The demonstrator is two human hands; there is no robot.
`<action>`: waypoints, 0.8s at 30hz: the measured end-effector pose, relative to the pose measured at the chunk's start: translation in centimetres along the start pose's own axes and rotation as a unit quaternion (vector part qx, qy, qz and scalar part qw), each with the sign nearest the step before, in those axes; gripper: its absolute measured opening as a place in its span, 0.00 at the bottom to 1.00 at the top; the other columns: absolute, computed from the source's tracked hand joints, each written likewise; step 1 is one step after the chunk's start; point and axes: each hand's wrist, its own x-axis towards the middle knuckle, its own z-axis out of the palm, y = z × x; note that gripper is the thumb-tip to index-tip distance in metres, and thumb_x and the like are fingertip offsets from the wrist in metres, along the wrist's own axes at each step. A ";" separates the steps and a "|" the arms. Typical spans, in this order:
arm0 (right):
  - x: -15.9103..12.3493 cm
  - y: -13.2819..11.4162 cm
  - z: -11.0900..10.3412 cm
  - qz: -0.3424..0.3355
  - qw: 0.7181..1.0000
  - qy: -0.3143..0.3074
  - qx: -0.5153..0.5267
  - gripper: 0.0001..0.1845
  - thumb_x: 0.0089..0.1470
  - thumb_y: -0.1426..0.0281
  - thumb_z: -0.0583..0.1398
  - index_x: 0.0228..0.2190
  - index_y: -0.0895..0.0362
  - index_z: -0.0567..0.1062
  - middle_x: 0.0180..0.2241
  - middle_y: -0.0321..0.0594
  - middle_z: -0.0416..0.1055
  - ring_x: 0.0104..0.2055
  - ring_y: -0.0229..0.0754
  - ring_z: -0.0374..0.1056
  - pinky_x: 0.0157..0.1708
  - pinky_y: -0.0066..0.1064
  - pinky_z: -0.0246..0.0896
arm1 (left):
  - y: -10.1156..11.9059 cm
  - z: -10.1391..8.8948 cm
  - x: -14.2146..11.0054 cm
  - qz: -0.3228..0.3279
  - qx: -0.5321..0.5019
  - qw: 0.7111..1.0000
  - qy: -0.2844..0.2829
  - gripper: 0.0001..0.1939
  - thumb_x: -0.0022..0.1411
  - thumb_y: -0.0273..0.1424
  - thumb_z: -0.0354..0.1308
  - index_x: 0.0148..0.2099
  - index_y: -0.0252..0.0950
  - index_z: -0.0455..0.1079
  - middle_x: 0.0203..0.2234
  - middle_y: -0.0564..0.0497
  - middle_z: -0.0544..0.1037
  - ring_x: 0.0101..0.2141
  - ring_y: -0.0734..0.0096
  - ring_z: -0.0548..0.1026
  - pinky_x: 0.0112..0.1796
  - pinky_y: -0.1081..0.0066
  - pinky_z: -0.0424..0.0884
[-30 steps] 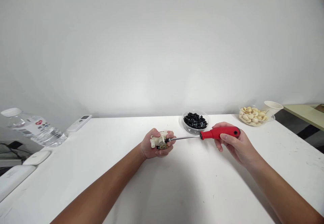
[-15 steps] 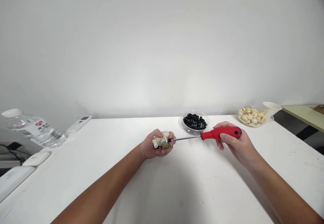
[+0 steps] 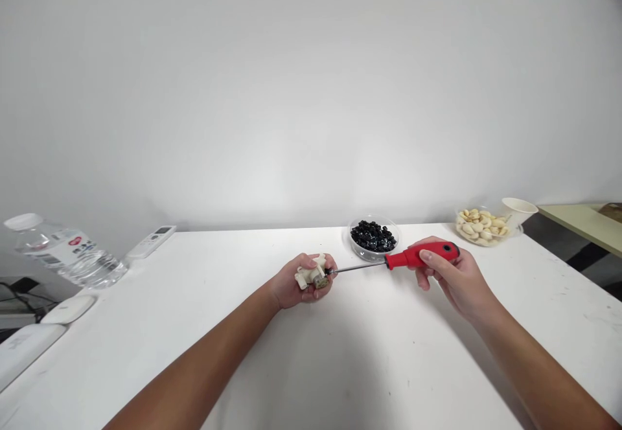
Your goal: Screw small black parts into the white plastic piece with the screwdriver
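Observation:
My left hand [image 3: 296,284] is closed around a small cream plastic part with a brass-coloured piece [image 3: 311,276], held just above the white table [image 3: 311,365]. My right hand [image 3: 449,274] grips the red handle of a screwdriver [image 3: 413,256]. Its metal shaft runs left and the tip meets the right side of the small part. A clear bowl of small black pieces [image 3: 373,236] stands just behind the shaft.
A clear bowl of pale cream pieces [image 3: 479,225] and a white paper cup [image 3: 519,211] stand at the back right. At the left lie a water bottle [image 3: 58,250] on its side, a white remote [image 3: 149,241] and a white mouse [image 3: 68,309].
The small part has turned slightly in my left hand and the hand has shifted a little right. The screwdriver stays at the part with my right hand's grip adjusted.

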 end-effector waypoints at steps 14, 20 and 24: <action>0.5 0.9 0.0 0.129 0.990 0.030 0.040 0.28 0.53 0.48 0.69 0.28 0.64 0.81 0.23 0.50 0.76 0.19 0.41 0.67 0.21 0.32 0.64 | 0.2 0.9 -0.1 0.041 0.062 0.997 0.033 0.13 0.56 0.33 0.58 0.43 0.33 0.67 0.34 0.48 0.70 0.21 0.78 0.66 0.18 0.77 0.51; 0.6 1.1 0.0 0.142 0.987 0.056 0.044 0.28 0.52 0.48 0.71 0.29 0.63 0.81 0.26 0.51 0.78 0.19 0.40 0.67 0.21 0.31 0.63 | 0.1 1.0 0.1 0.050 0.075 0.995 0.030 0.12 0.57 0.33 0.60 0.42 0.33 0.68 0.33 0.48 0.70 0.21 0.77 0.66 0.17 0.77 0.49; 0.6 1.0 0.1 0.138 0.988 0.047 0.041 0.28 0.53 0.48 0.70 0.29 0.64 0.81 0.26 0.50 0.77 0.19 0.40 0.67 0.21 0.31 0.63 | 0.1 1.1 0.1 0.055 0.078 0.995 0.029 0.12 0.57 0.33 0.59 0.43 0.33 0.68 0.33 0.48 0.70 0.21 0.77 0.66 0.17 0.77 0.49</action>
